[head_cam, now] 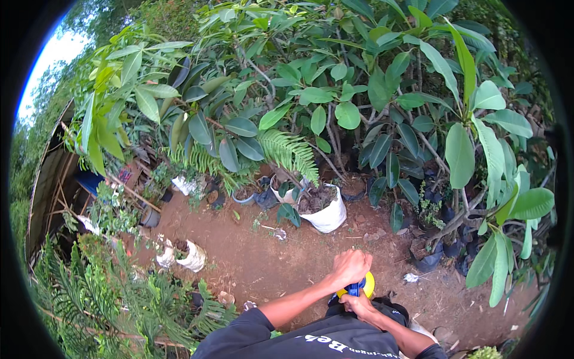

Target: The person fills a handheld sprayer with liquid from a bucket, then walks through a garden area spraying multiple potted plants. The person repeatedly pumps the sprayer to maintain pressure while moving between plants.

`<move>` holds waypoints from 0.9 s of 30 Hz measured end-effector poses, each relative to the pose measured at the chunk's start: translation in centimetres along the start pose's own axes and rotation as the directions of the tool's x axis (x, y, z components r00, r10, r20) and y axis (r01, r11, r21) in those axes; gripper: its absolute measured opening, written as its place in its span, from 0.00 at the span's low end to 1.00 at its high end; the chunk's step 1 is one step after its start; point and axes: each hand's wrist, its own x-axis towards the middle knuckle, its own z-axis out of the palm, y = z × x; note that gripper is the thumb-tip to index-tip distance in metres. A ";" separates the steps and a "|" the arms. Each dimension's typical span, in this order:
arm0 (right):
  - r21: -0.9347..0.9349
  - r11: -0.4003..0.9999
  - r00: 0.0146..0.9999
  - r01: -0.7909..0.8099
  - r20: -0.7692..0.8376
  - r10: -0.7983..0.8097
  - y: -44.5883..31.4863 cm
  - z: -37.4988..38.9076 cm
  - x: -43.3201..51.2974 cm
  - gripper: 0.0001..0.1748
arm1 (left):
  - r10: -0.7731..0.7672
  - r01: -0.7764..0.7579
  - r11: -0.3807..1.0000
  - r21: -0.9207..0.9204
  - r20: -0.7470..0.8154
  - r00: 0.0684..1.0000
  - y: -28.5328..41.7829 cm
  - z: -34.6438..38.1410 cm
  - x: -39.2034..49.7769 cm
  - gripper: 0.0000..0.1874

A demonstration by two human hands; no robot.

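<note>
In front of my body is a blue-and-yellow hand-held device (369, 283) with a round yellow part, perhaps a pump sprayer. My right hand (358, 306) is wrapped around its near side, by the blue part. Just beyond, my left hand (352, 265) makes a fist at the device's upper end and covers the part within its fingers. The underside of the device is hidden by my hands and dark shirt (309, 336), which bears writing.
A white grow bag (326, 217) of soil stands ahead on bare earth (251, 251). Another white bag (193, 256) is at left. Black plant bags (426, 258) and leafy shrubs (350, 114) line the far and right sides. Conifer-like branches (134, 296) crowd the lower left, near a roofed shed (49, 179).
</note>
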 end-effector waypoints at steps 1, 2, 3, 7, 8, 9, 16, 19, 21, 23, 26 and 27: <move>0.004 1.000 1.000 0.024 -0.014 -0.024 -0.3 0.6 0.4 0.10 | 0.066 -0.065 0.997 -0.031 0.061 0.996 -0.3 -1.5 0.5 0.27; -0.012 0.999 0.999 0.030 -0.035 -0.030 -0.6 1.2 0.9 0.10 | 0.110 -0.104 0.993 -0.060 0.114 0.987 -0.5 -3.6 1.4 0.28; -0.049 0.998 0.998 0.034 -0.050 -0.037 -1.0 2.0 1.4 0.10 | 0.104 -0.090 0.993 -0.077 0.194 0.975 -0.6 -5.9 2.1 0.29; -0.136 0.989 0.997 0.065 -0.028 -0.069 -2.7 5.0 2.4 0.10 | 0.314 -0.272 0.942 -0.196 0.234 0.920 -0.7 -17.4 2.3 0.33; -0.172 0.982 0.993 0.079 -0.068 -0.092 -3.1 5.8 2.6 0.11 | 0.363 -0.332 0.929 -0.165 0.224 0.904 -1.1 -19.8 1.7 0.33; -0.146 0.985 0.994 0.093 -0.035 -0.099 -3.5 6.4 3.1 0.11 | 0.410 -0.387 0.911 -0.139 0.216 0.886 -1.3 -21.5 1.5 0.33; -0.086 0.996 0.989 -0.009 -0.150 -0.004 -4.1 10.1 6.6 0.13 | 0.304 -0.300 0.937 -0.181 -0.003 0.953 -7.0 -14.4 4.1 0.31; -0.127 0.991 0.978 -0.041 -0.210 0.014 -3.9 10.8 7.6 0.13 | 0.272 -0.270 0.955 -0.127 0.004 0.962 -11.0 -8.1 5.6 0.28; -0.073 0.997 0.973 -0.018 -0.231 0.001 -3.9 11.6 8.3 0.13 | 0.178 -0.174 0.968 -0.180 0.005 0.984 -12.8 -5.9 6.2 0.26; -0.084 0.996 0.973 -0.020 -0.231 0.000 -4.4 11.8 8.8 0.11 | 0.237 -0.229 0.950 -0.210 0.012 0.971 -13.0 -5.9 7.2 0.28; -0.039 0.999 0.972 0.017 -0.233 -0.026 -5.5 11.9 8.9 0.10 | 0.230 -0.190 0.958 -0.213 0.180 0.956 -11.1 -9.7 8.4 0.31; -0.047 0.997 0.974 0.055 -0.219 -0.064 -6.1 11.7 9.0 0.10 | 0.254 -0.193 0.945 -0.263 0.222 0.941 -10.4 -12.0 8.9 0.32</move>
